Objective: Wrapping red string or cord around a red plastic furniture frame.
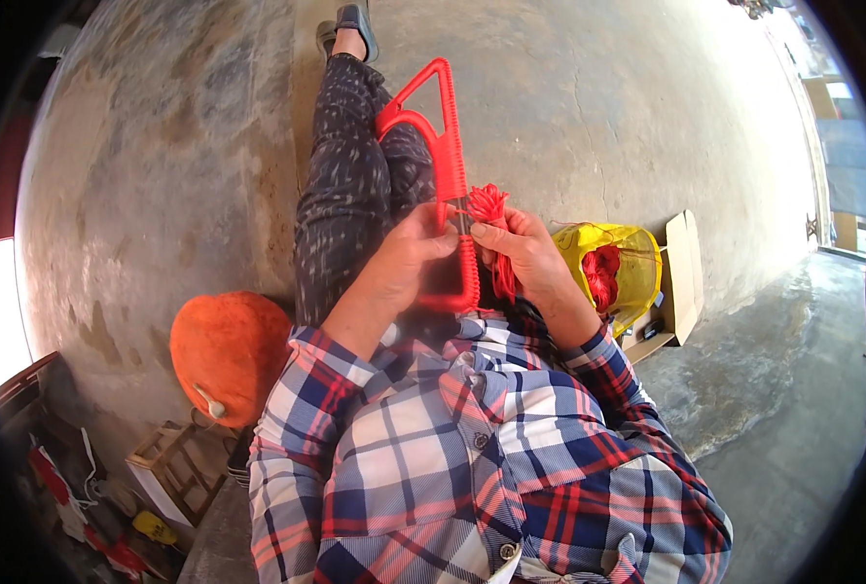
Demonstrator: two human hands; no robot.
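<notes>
A red plastic loom frame with a triangular top rests along my lap, running up over my patterned trousers. My left hand grips the frame's toothed bar from the left. My right hand pinches a bunch of red yarn against the bar's right side, and a strand hangs down past my palm. My plaid shirt sleeves fill the lower part of the view.
A yellow mesh bag holding red yarn sits to my right beside a flattened cardboard box. An orange fuzzy cushion lies to my left, with a small wooden stool and clutter below it. Bare concrete floor surrounds me.
</notes>
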